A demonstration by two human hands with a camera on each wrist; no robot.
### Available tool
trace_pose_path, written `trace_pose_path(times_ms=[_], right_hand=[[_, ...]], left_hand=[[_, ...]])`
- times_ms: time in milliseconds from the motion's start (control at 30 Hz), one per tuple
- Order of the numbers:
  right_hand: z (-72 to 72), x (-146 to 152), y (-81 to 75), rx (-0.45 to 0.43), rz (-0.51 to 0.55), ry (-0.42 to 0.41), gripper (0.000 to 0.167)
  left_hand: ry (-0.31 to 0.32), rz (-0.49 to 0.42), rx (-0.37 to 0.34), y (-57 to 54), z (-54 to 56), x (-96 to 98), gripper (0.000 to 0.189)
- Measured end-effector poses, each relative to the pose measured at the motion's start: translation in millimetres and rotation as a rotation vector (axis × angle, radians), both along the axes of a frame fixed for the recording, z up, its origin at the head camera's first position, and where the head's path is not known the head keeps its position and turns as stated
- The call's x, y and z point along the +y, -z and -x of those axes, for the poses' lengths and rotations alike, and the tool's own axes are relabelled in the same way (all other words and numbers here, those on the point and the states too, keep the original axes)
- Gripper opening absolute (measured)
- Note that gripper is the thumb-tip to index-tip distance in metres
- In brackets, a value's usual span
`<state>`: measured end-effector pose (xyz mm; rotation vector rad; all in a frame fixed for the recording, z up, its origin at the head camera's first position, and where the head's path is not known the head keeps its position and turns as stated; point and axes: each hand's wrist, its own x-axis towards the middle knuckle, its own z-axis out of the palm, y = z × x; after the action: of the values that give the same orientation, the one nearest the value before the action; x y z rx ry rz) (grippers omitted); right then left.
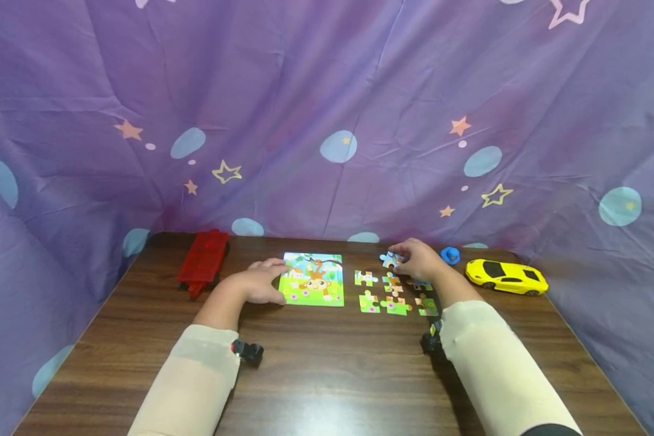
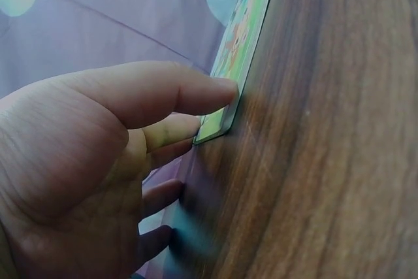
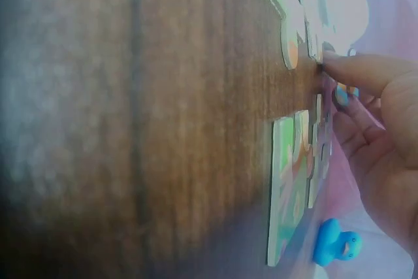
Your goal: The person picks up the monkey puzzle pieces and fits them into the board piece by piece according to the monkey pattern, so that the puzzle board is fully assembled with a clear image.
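A square picture board with a cartoon monkey lies flat on the wooden table. My left hand is at its left side, fingers extended and spread; in the left wrist view, the thumb rests on the board's corner. To the right lie several loose jigsaw pieces in uneven rows. At the back of these, my right hand pinches a blue jigsaw piece between thumb and fingers. Part of that piece shows between the fingertips in the right wrist view. The right hand and forearm partly hide some pieces.
A blue toy duck stands behind the right hand. Farther right is a yellow toy car. At the back left lies a red see-through toy with black wheels. A purple patterned cloth hangs behind the table.
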<state>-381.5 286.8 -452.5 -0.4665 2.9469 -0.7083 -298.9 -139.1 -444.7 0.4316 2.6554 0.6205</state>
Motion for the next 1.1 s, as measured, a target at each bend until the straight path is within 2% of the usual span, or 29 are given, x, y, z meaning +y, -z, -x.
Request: trace_pose_path(times_ms=[100, 300, 433, 700, 800, 1100], right_hand=[[0.1, -1, -0.2, -0.005, 0.009, 0.005, 0.049], [-0.9, -5, -3.9, -0.079, 0.079, 0.064, 0.038], [-4.2, -13, -11.8, -0.06, 0.117, 0.073, 0.034], [-9.5, -49, -24.0, -0.048, 0.254, 0.034, 0.034], [-10.7, -66, -24.0, -0.055, 0.302, 0.003, 0.034], [-13.6, -115, -17.9, -0.087, 0.347, -0.073, 0.03]], left_hand=[[0.001, 0.008, -0.004, 0.3, 0.0, 1.0, 0.092], [0.007, -0.003, -0.001, 0.8, 0.1, 1.7, 0.092], [0.007, -0.001, 0.001, -1.1, 0.1, 2.2, 0.093], [-0.01, 0.005, -0.003, -3.6, 0.3, 1.6, 0.093], [-0.014, 0.003, -0.004, -2.7, 0.7, 1.0, 0.093], [-0.006, 0.002, -0.008, 0.2, 0.6, -0.2, 0.092]])
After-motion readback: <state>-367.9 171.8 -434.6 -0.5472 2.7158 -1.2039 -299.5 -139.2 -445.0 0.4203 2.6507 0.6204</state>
